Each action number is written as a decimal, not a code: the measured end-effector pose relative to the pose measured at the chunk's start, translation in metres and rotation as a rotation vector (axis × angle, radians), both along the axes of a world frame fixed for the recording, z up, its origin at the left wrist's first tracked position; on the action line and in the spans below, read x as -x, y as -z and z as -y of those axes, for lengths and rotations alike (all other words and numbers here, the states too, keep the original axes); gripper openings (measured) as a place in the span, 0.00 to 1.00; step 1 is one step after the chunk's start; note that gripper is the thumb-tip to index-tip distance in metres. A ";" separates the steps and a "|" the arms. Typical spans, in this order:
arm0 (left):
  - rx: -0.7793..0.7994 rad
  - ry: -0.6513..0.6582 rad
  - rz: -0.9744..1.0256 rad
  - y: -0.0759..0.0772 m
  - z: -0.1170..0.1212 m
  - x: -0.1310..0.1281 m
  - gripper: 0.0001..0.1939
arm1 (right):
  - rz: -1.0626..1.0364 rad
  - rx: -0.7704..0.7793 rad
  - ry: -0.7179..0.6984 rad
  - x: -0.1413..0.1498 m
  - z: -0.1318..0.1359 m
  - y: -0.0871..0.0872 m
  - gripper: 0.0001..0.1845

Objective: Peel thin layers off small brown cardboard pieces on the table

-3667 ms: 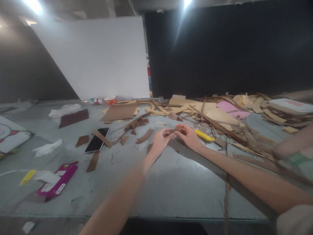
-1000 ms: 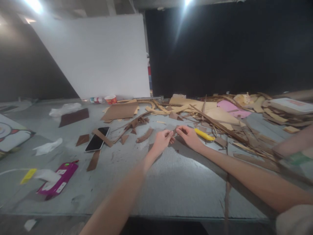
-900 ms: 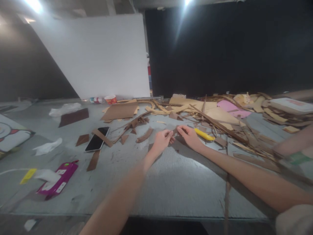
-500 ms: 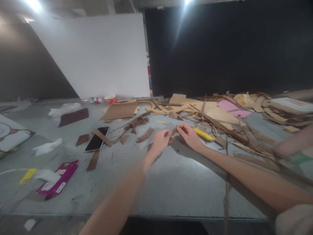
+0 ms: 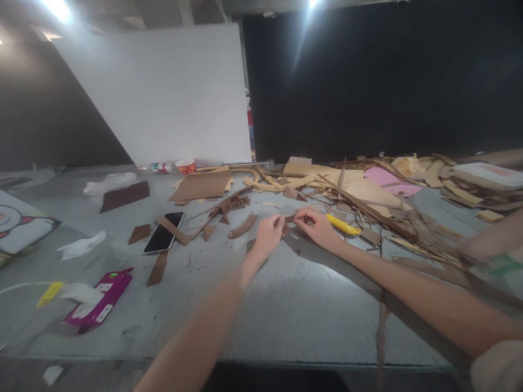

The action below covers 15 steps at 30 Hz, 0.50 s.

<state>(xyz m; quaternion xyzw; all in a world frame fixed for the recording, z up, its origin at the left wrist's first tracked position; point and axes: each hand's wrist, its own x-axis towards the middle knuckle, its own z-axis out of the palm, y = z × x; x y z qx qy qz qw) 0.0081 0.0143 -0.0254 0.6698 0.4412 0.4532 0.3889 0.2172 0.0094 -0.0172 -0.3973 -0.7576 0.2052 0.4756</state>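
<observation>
Grip narrow: my left hand point(image 5: 267, 237) and right hand point(image 5: 320, 231) pinch a brown strip point(image 5: 290, 219) between them; light, even fingertip pressure should keep it from creasing.

Grey tabletop point(image 5: 261, 316) before a leaning white panel point(image 5: 163, 98) and dark panel point(image 5: 384, 81), bright ceiling light point(image 5: 58, 10) above.

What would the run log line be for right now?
left hand: pinching small brown piece | right hand: fingers at its other end | yellow tool: beside right hand | phone: brown strip across it
</observation>
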 end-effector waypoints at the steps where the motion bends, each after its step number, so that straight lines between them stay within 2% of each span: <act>1: 0.011 -0.019 0.018 0.002 -0.002 0.000 0.23 | 0.025 -0.042 -0.007 -0.002 -0.001 -0.001 0.13; 4: 0.037 -0.037 0.060 0.006 -0.006 0.001 0.22 | 0.120 -0.120 -0.040 -0.009 0.000 -0.003 0.12; 8: 0.019 -0.045 0.022 0.004 -0.004 0.001 0.17 | 0.257 -0.121 -0.100 -0.012 0.002 -0.005 0.11; 12: 0.047 -0.028 0.036 0.001 -0.001 0.000 0.10 | 0.296 -0.153 -0.120 -0.012 0.002 -0.003 0.14; 15: 0.008 -0.011 -0.031 0.001 -0.001 0.001 0.10 | 0.285 -0.174 -0.121 -0.013 0.000 0.000 0.14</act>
